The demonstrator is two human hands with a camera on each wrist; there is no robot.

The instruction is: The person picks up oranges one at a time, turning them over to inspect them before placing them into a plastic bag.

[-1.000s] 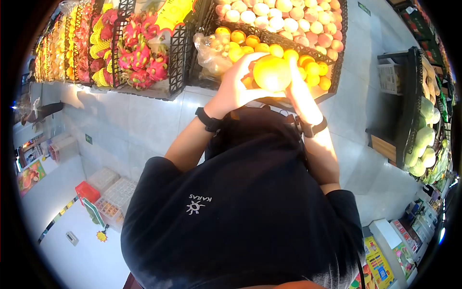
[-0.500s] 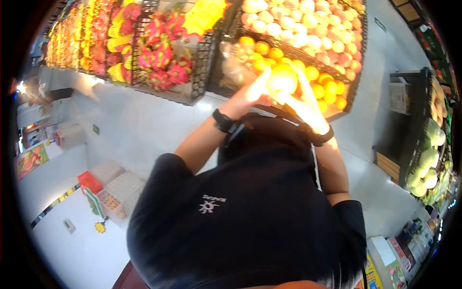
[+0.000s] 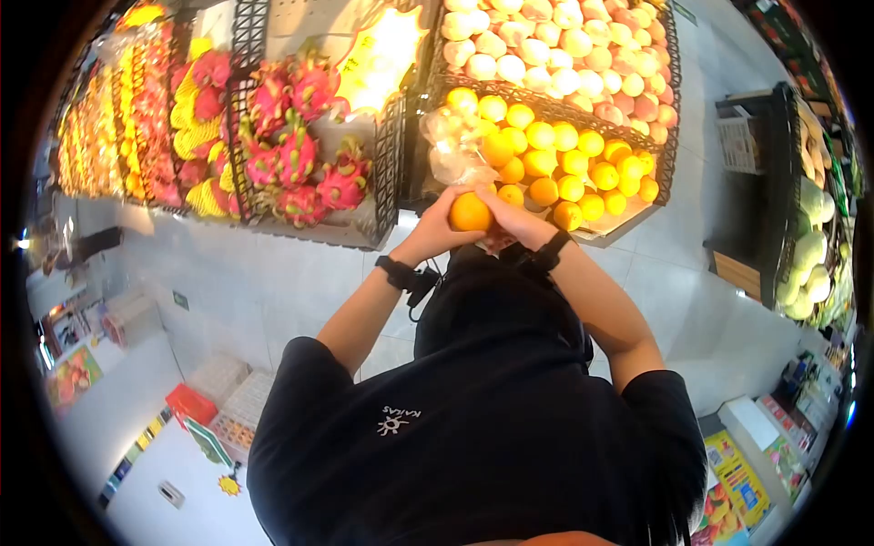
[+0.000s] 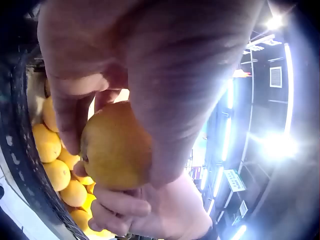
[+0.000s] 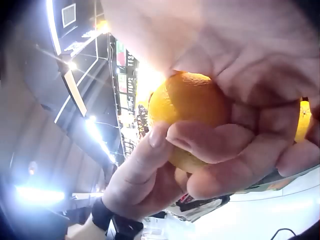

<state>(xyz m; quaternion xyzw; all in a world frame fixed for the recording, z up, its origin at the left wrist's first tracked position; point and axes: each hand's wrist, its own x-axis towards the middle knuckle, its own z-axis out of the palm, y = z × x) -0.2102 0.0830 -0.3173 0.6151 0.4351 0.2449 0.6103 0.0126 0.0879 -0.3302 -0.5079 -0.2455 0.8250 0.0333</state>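
Observation:
Both hands hold one orange (image 3: 471, 212) in front of the body, at the near edge of the fruit crate. My left hand (image 3: 431, 233) grips its left side, thumb and fingers around the peel. From the other side my right hand (image 3: 521, 224) holds it. In the left wrist view, the orange (image 4: 117, 150) sits between the left thumb and fingers, with right-hand fingers (image 4: 120, 206) beneath it. Curled right-hand fingers (image 5: 220, 145) cross the orange (image 5: 187, 100) in the right wrist view, hiding part of it.
Loose oranges (image 3: 574, 162) fill the crate section just beyond the hands, beside a clear plastic bag (image 3: 455, 150). Peaches (image 3: 555, 45) lie behind them. Dragon fruit (image 3: 296, 164) sits in a black crate to the left. Green melons (image 3: 806, 273) are on a stand at the right.
Both hands have drawn back toward the body with the orange, from over the loose oranges to the crate's near edge. The orange stays held between them.

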